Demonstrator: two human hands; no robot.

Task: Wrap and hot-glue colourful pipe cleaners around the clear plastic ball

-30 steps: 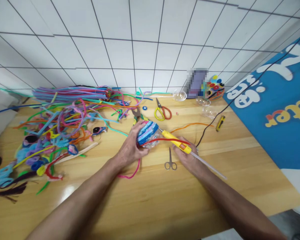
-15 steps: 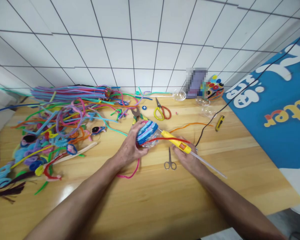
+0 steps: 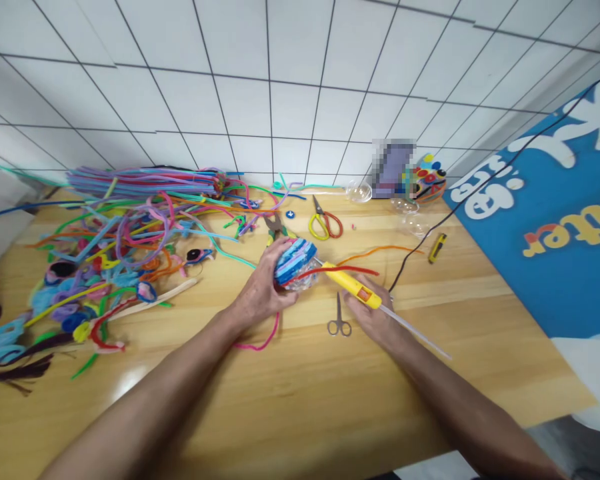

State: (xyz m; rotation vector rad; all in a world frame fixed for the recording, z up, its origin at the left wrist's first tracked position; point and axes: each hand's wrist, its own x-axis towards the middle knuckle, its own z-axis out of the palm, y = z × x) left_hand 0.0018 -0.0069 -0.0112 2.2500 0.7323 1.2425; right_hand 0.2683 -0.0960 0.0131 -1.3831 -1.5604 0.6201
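My left hand (image 3: 263, 293) is closed around a clear plastic ball (image 3: 307, 280) partly covered in rows of blue, pink and lilac pipe cleaner (image 3: 295, 261). In my right hand (image 3: 373, 310) is a yellow hot glue gun (image 3: 353, 283), a clear glue stick jutting from its back end. Its metal nozzle meets the right side of the ball, though exact contact is hard to make out. A red pipe cleaner (image 3: 350, 269) runs from the ball across the gun. Small metal scissors (image 3: 339, 323) lie below, between my hands. Pliers (image 3: 275, 227) rest just behind the ball.
Tangled pipe cleaners (image 3: 125, 247) and a bundle (image 3: 145, 183) spread over the left. Toward the wall lie yellow-and-red-handled scissors (image 3: 325, 223) and clear plastic domes (image 3: 359, 192). A yellow cutter (image 3: 437, 248) is at right. The black cord (image 3: 415, 247) crosses the right side.
The red pipe cleaner's free end has shifted slightly, lying higher across the gun. Both hands keep nearly the same place and grip; the view has turned a little.
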